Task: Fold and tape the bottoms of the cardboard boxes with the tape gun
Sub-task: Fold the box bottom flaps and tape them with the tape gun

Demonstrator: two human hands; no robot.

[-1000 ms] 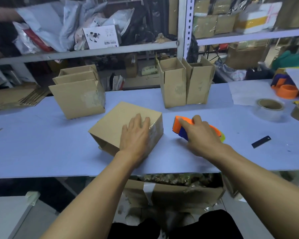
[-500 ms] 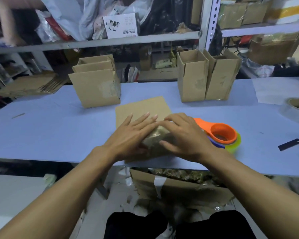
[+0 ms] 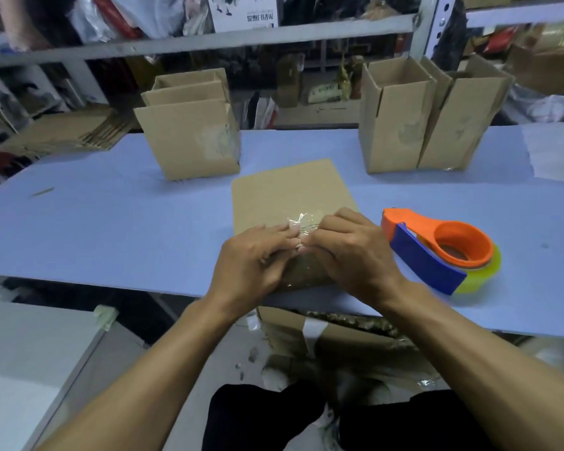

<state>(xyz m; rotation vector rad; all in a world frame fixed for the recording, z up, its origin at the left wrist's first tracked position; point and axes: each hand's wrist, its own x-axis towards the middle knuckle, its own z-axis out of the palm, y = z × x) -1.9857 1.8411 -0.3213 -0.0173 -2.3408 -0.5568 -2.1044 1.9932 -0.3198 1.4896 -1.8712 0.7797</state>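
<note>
A brown cardboard box (image 3: 290,190) lies on its side on the blue table, its taped bottom facing me. My left hand (image 3: 251,258) and my right hand (image 3: 349,255) press on that near end, fingertips meeting over wrinkled clear tape (image 3: 303,221) that laps onto the box's top face. The hands hide most of the bottom. The orange and blue tape gun (image 3: 437,252) lies on the table just right of my right hand, not held.
Open-topped boxes stand at the back: nested ones (image 3: 189,131) at left and a pair (image 3: 427,115) at right. Flat cardboard (image 3: 66,131) is stacked far left. A shelf rack (image 3: 209,40) runs behind. A scrap-filled carton (image 3: 332,336) sits under the table edge (image 3: 111,281).
My right hand let go of the tape gun, which now lies on the table. Both hands came together on the box's near end, and the box turned end-on toward me.
</note>
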